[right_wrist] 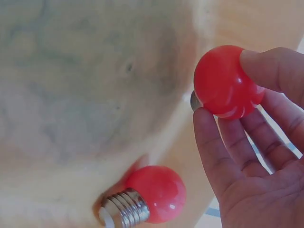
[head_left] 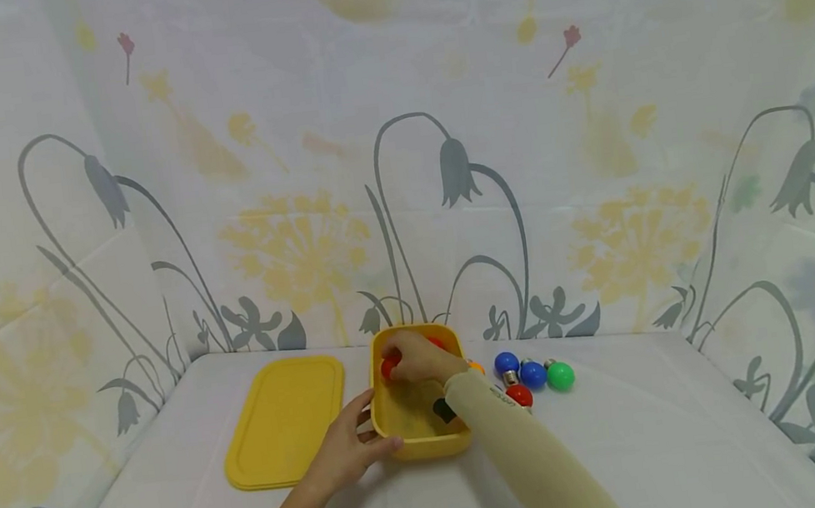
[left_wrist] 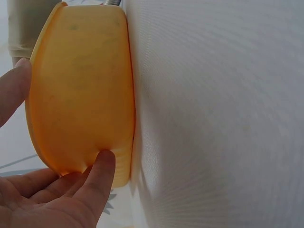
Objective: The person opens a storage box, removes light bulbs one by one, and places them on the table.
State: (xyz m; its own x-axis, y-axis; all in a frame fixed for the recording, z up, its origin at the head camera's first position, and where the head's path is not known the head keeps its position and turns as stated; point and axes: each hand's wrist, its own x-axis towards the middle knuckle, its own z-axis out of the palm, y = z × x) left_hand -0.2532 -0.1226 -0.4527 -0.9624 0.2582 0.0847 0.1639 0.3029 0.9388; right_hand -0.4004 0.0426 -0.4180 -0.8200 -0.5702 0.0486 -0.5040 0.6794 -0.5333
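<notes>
A yellow plastic container point(head_left: 430, 449) stands on the white cloth. My left hand point(head_left: 347, 451) grips its near left corner, the thumb at the front rim and the fingers against the side wall; the left wrist view shows the container's outer wall point(left_wrist: 80, 95) between them. Reaching inside, my right hand point(head_left: 419, 357) pinches a red light bulb point(right_wrist: 225, 80) between thumb and fingers. Part of the held bulb's metal base is hidden by a finger. A second red bulb point(right_wrist: 161, 192) lies in the container, its screw base facing away from the hand.
Flat to the left lies a yellow lid point(head_left: 287, 423). Right of the container are blue bulbs point(head_left: 533, 375), a green bulb point(head_left: 561, 376), a red bulb point(head_left: 519, 395) and an orange bulb point(head_left: 476, 367) partly behind the right sleeve. A flower-printed cloth point(head_left: 405, 229) hangs behind.
</notes>
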